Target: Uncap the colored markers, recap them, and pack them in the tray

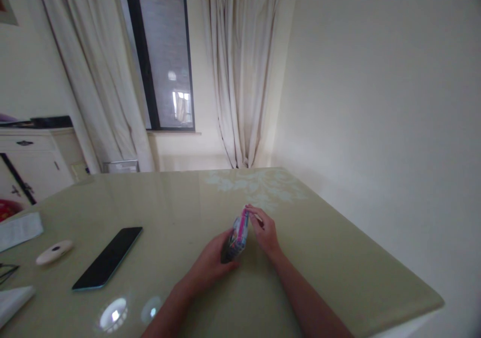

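Observation:
A small, thick, colourful packet (237,235) with a bright pink stripe along its side is held tilted above the table. Its exact kind is too blurred to make out. My left hand (216,255) is wrapped around its lower left part, with the thumb side hidden behind it. At the packet's upper end, the fingertips of my right hand (264,227) are pinched together on its edge. The rest of my right hand is apart from the packet, just to its right.
A black-screened tablet (108,258) lies left on the glossy greenish table (180,197). Beyond it are a pale oval object with a dark spot (55,252), a sheet of paper (20,230), a black cable (6,273) and a white object (14,303). A wall (376,102) borders the right.

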Demonstrator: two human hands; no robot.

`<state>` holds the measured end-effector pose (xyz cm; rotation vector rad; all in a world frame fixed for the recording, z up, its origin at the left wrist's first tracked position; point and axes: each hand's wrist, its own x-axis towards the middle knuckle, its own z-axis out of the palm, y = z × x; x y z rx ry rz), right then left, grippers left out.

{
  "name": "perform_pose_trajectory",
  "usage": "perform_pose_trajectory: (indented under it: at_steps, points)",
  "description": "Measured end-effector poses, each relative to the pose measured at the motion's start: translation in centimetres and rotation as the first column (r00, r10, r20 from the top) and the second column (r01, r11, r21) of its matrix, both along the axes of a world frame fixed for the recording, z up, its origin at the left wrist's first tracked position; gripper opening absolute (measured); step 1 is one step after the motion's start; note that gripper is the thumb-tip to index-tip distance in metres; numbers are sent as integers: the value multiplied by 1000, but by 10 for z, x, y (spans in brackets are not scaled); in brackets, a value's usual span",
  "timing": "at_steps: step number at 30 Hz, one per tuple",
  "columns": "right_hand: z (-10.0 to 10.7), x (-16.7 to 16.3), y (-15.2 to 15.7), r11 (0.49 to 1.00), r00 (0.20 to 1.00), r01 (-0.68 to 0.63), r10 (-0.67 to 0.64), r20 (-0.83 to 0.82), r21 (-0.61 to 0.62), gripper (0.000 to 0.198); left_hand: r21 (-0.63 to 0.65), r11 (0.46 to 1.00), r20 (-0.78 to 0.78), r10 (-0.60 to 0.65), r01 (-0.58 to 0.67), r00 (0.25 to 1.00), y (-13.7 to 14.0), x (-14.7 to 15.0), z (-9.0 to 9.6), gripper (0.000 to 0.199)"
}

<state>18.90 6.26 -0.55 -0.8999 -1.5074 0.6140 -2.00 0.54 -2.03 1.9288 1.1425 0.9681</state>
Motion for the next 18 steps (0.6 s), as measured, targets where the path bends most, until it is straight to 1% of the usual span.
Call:
perform_pose_trajectory:
  at_steps: [2,4,7,9,11,13,15,18]
  points:
    - [0,6,5,995,999,37,-40,-34,-95,36,21,1000,-56,24,-23,998,1,1,-5,83]
    - [-1,11,11,983,997,64,-69,-20,-170,41,36,997,-88,65,-62,994,2,2,-8,80]
    - [-6,17,19,970,999,34,-26,38,-239,44,60,993,-116,106,-100,988,2,4,-9,73]
    - [-9,18,20,968,997,0,21,81,-250,43,63,991,-108,124,-118,986,1,5,-7,68]
    - [-9,16,17,979,989,14,16,145,-202,38,62,990,-78,131,-126,988,-1,6,-4,66]
    - [-5,11,9,993,959,88,-61,277,-84,33,58,991,-30,121,-120,992,-2,7,-2,69]
    - [2,2,-3,986,876,158,-165,453,52,29,31,995,39,88,-90,995,-2,9,-2,75]
    - [9,-18,-22,975,723,153,-223,654,163,26,-25,1000,141,22,-19,990,0,9,-6,85]
